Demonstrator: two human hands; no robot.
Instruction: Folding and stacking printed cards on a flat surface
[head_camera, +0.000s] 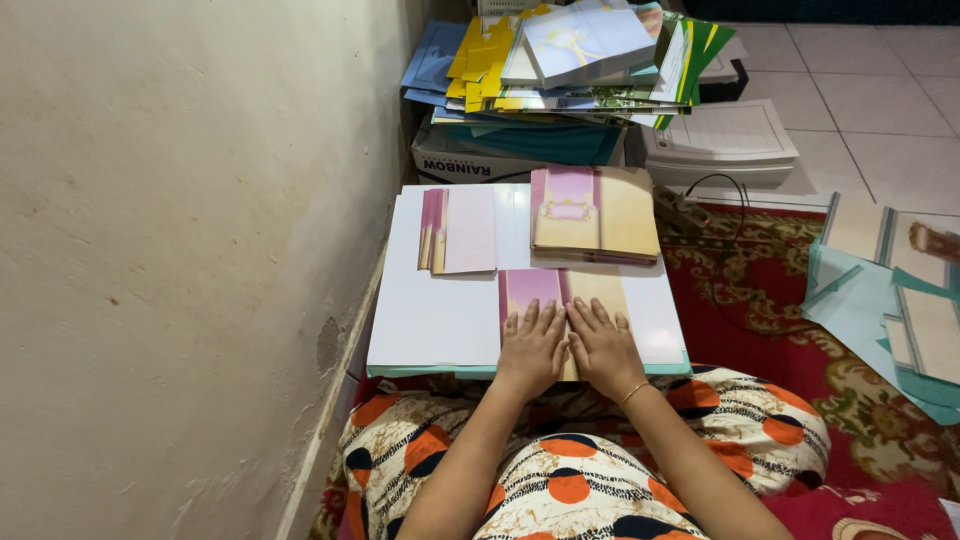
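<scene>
Both hands lie flat, side by side, on a pink-and-cream card (560, 290) at the near edge of a white board (440, 320) resting across the person's lap. The left hand (533, 350) and right hand (603, 348) grip nothing; their fingers are stretched out and pressed on the card, which shows beyond the fingertips. Toward the board's far edge sits a stack of similar cards (595, 215), with a smaller pile of folded pink cards (460, 232) nearer the far left corner.
</scene>
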